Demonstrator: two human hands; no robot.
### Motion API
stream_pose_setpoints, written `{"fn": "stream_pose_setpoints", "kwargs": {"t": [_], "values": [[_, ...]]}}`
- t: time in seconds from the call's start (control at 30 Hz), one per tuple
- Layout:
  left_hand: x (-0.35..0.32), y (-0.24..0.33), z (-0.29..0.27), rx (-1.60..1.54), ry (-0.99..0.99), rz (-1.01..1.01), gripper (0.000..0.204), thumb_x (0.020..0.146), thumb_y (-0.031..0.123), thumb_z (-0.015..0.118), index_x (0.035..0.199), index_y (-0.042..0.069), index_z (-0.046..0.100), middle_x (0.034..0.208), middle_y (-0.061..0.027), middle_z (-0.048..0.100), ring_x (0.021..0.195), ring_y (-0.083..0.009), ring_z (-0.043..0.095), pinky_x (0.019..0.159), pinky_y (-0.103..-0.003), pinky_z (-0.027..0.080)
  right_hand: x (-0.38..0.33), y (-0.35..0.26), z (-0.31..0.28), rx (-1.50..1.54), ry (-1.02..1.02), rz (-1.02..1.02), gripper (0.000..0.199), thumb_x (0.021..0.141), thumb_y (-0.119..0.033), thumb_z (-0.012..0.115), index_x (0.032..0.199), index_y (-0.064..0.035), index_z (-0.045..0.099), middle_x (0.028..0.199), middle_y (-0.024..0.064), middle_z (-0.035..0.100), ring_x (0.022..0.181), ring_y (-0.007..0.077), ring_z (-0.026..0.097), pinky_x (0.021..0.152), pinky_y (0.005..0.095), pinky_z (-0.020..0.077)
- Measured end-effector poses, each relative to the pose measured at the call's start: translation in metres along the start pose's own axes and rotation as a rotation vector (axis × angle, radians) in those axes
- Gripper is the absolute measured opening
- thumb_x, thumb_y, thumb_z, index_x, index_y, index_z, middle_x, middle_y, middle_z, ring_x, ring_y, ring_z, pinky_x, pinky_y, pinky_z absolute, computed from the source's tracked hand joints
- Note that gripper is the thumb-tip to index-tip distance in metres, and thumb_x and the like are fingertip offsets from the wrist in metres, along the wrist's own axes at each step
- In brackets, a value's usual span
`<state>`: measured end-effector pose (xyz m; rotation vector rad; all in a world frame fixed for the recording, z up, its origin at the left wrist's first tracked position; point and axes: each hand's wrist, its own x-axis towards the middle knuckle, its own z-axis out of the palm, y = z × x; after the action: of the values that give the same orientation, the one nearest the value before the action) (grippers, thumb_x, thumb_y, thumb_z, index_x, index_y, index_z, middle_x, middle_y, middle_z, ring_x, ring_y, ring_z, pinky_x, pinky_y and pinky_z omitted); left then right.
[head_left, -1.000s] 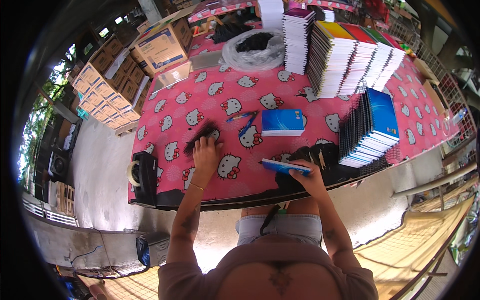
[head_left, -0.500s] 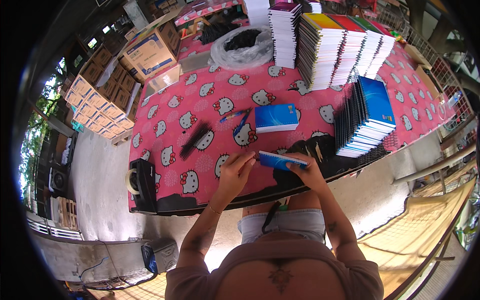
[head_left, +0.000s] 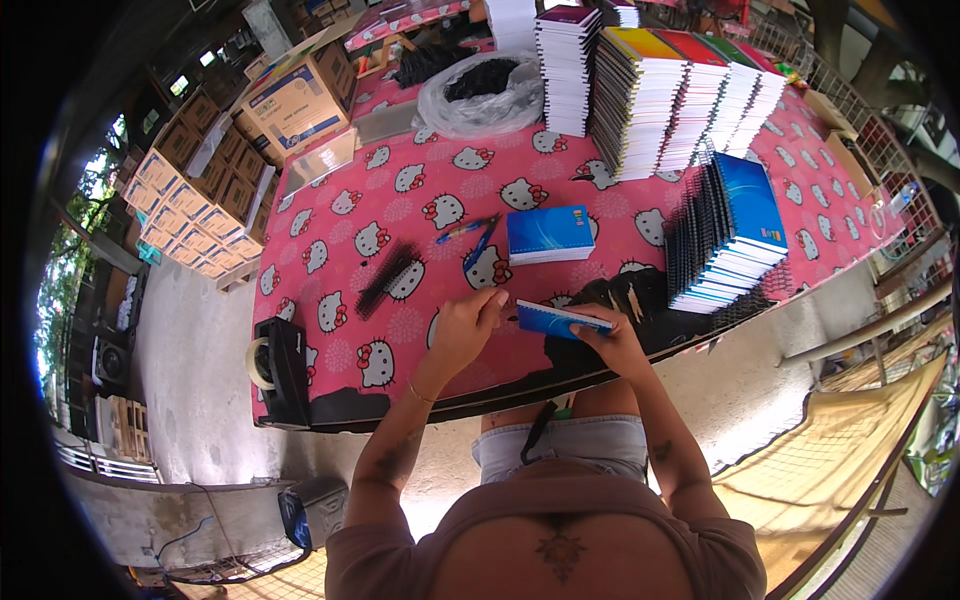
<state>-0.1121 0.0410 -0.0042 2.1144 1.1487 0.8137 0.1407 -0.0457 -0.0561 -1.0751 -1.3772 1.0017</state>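
Left hand [head_left: 462, 325]: fingers curled, touching the left end of a small blue notebook [head_left: 555, 319] | Right hand [head_left: 610, 340]: gripping that notebook | Place: middle of frame, just above the pink bench [head_left: 330, 260] edge | Near: black comb binding [head_left: 388, 280], tape dispenser [head_left: 282, 372]

Our left hand [head_left: 468, 325], which a second ago lay on the black comb binding [head_left: 388, 281] left of centre, now sits at the left end of the blue notebook [head_left: 556, 320] held by our right hand [head_left: 610, 340].
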Motion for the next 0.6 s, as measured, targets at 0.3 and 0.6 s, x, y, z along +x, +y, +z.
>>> {"fn": "stream_pose_setpoints", "kwargs": {"t": [0.3, 0.6], "values": [[0.021, -0.002, -0.018, 0.220, -0.216, 0.411, 0.026, 0.093, 0.022, 0.068, 0.116, 0.011, 0.066, 0.104, -0.0114, 0.065, 0.087, -0.0284, 0.065, 0.077, -0.040, 0.051, -0.001, -0.012, 0.001, -0.025, -0.013, 0.042, 0.027, 0.094, -0.003, 0.068, 0.120, -0.0001, 0.069, 0.113, 0.0097, 0.072, 0.101, 0.0154, 0.065, 0.091, 0.0299, 0.0498], [-0.014, 0.056, 0.027, 0.717, 0.284, 0.399, 0.047, 0.098, 0.033, 0.062, 0.138, 0.012, 0.053, 0.138, -0.0155, 0.053, 0.131, -0.0313, 0.046, 0.110, -0.055, 0.029, -0.009, -0.050, 0.017, -0.008, 0.195, -0.013, 0.027, 0.095, -0.001, 0.065, 0.121, 0.0012, 0.068, 0.111, 0.0118, 0.074, 0.101, 0.0131, 0.067, 0.089, 0.0283, 0.0524]]}}
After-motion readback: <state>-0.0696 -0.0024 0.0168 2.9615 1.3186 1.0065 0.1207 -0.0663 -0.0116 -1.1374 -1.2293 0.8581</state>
